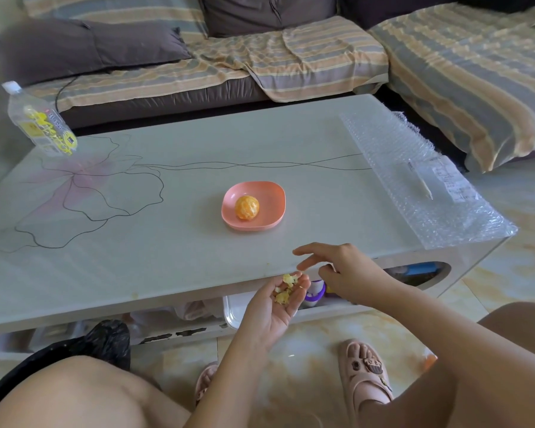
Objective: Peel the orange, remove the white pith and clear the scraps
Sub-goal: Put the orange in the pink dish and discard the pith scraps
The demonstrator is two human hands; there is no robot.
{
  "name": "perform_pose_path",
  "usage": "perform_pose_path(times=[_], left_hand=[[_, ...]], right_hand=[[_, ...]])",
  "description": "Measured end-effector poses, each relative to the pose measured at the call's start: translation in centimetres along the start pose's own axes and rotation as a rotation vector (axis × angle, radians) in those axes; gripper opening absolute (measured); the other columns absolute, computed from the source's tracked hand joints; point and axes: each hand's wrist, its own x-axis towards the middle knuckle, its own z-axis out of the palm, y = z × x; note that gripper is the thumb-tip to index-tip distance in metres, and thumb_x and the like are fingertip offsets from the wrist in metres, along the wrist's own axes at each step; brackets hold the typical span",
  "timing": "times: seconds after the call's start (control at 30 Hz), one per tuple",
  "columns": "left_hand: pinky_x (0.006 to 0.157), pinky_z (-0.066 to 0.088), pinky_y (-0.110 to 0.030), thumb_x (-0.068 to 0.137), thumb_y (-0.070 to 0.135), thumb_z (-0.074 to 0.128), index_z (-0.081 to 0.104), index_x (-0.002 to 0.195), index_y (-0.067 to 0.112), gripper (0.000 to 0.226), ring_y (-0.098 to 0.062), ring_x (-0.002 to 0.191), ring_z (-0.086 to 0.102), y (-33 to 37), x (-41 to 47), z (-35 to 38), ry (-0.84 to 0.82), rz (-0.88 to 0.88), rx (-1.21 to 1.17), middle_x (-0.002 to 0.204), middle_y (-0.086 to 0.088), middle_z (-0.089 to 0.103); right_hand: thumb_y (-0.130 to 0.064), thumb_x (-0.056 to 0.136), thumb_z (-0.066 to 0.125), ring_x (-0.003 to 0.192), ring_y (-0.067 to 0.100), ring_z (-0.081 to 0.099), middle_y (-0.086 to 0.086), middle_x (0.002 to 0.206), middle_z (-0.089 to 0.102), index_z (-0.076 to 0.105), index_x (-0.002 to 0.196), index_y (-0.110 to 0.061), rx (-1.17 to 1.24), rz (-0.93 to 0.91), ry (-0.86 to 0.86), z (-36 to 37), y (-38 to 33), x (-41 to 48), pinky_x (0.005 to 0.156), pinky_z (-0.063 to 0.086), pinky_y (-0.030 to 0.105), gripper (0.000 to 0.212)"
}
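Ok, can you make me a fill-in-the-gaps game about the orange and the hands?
1. The peeled orange sits on a ____ plate.
2. The left hand, palm up, carries the scraps, while the right hand holds ____.
3. The bottle is at the far ____ corner of the table.

Missing words: pink; nothing; left.

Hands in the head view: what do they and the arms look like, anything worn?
The left hand and right hand are bare: no gloves, rings, watch or bracelet visible. The left forearm and right forearm show no sleeves.
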Motion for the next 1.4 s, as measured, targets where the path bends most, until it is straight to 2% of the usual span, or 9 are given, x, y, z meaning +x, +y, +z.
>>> perform_pose_path(times=[0.17, 0.37, 0.5, 0.63, 0.73, 0.83, 0.9, 1.03, 1.4], left_hand=[[0.062, 0.060, -0.033, 0.088, 0.004, 0.051, 0.058, 0.102, -0.010, 0.021, -0.034, 0.077, 0.072, 0.6, -1.4, 0.9, -0.039, -0.011, -0.085, 0.092, -0.028, 0.069], [0.056, 0.059, -0.035, 0.074, 0.002, 0.056, 0.061, 0.093, -0.010, 0.023, -0.035, 0.071, 0.072, 2.7, -3.5, 2.2, -0.091, -0.001, -0.176, 0.085, -0.026, 0.069], [0.056, 0.060, -0.036, 0.076, 0.004, 0.055, 0.059, 0.106, -0.013, 0.035, -0.035, 0.074, 0.072, 4.3, -4.3, 2.1, -0.123, 0.002, -0.208, 0.093, -0.026, 0.069], [0.066, 0.059, -0.035, 0.074, 0.003, 0.055, 0.061, 0.103, -0.014, 0.034, -0.033, 0.077, 0.073, 6.0, -5.4, 2.8, -0.154, 0.038, -0.159, 0.096, -0.026, 0.068], [0.069, 0.057, -0.034, 0.074, 0.003, 0.054, 0.061, 0.103, -0.013, 0.034, -0.032, 0.076, 0.073, 7.4, -5.9, 3.3, -0.185, 0.074, -0.137, 0.095, -0.026, 0.069], [0.068, 0.058, -0.033, 0.076, 0.003, 0.052, 0.058, 0.107, -0.012, 0.036, -0.032, 0.075, 0.073, 9.0, -6.6, 3.8, -0.207, 0.115, -0.119, 0.095, -0.026, 0.069], [0.066, 0.059, -0.031, 0.076, 0.003, 0.052, 0.064, 0.094, -0.015, 0.029, -0.031, 0.074, 0.073, 10.5, -7.6, 4.0, -0.213, 0.152, -0.069, 0.092, -0.025, 0.070], [0.059, 0.060, -0.027, 0.092, 0.007, 0.044, 0.072, 0.074, -0.011, 0.038, -0.027, 0.072, 0.073, 14.4, -10.7, 3.3, -0.142, 0.283, 0.079, 0.086, -0.024, 0.071], [0.062, 0.060, -0.027, 0.096, 0.008, 0.045, 0.060, 0.102, -0.013, 0.026, -0.027, 0.077, 0.073, 21.6, -22.5, -12.9, 0.311, 0.579, 0.238, 0.092, -0.025, 0.071]], right_hand=[[0.014, 0.078, 0.036, 0.064, -0.020, 0.053, -0.009, 0.108, 0.068, 0.057, 0.123, -0.024, 0.053, -0.044, 0.028, -0.8, -1.7, -0.5, 0.056, 0.037, 0.004, 0.062], [0.012, 0.078, 0.040, 0.042, -0.001, 0.047, -0.014, 0.114, 0.066, 0.056, 0.125, -0.025, -0.014, -0.203, 0.064, -1.2, -3.5, -0.6, 0.049, 0.035, 0.009, 0.062], [0.008, 0.076, 0.040, 0.065, -0.020, 0.052, -0.012, 0.114, 0.067, 0.058, 0.125, -0.018, -0.084, -0.340, 0.120, -1.6, -4.5, -0.3, 0.059, 0.035, 0.000, 0.059], [-0.004, 0.072, 0.034, 0.098, 0.003, 0.062, -0.015, 0.115, 0.066, 0.059, 0.124, -0.023, -0.161, -0.405, 0.180, -2.1, -5.3, 0.6, 0.079, 0.045, 0.008, 0.060], [-0.002, 0.073, 0.037, 0.081, -0.004, 0.061, -0.011, 0.111, 0.068, 0.061, 0.122, -0.021, -0.173, -0.425, 0.203, -2.9, -6.2, 1.1, 0.067, 0.038, 0.000, 0.058], [0.000, 0.077, 0.045, 0.052, 0.007, 0.056, -0.016, 0.106, 0.069, 0.063, 0.118, -0.028, -0.120, -0.391, 0.262, -3.6, -7.0, 1.7, 0.055, 0.042, 0.012, 0.053], [0.002, 0.079, 0.050, 0.070, 0.017, 0.065, -0.021, 0.104, 0.067, 0.065, 0.114, -0.030, -0.044, -0.359, 0.309, -4.0, -7.9, 2.4, 0.064, 0.046, 0.013, 0.050], [0.007, 0.076, 0.057, 0.092, 0.001, 0.058, -0.009, 0.100, 0.061, 0.068, 0.107, -0.023, 0.104, -0.355, 0.306, -3.5, -11.5, 4.9, 0.089, 0.044, 0.012, 0.045], [0.005, 0.079, 0.055, 0.082, 0.015, 0.062, 0.000, 0.082, 0.070, 0.067, 0.094, -0.013, 0.100, -0.465, -0.147, 10.6, -28.6, 10.5, 0.072, 0.049, 0.026, 0.026]])
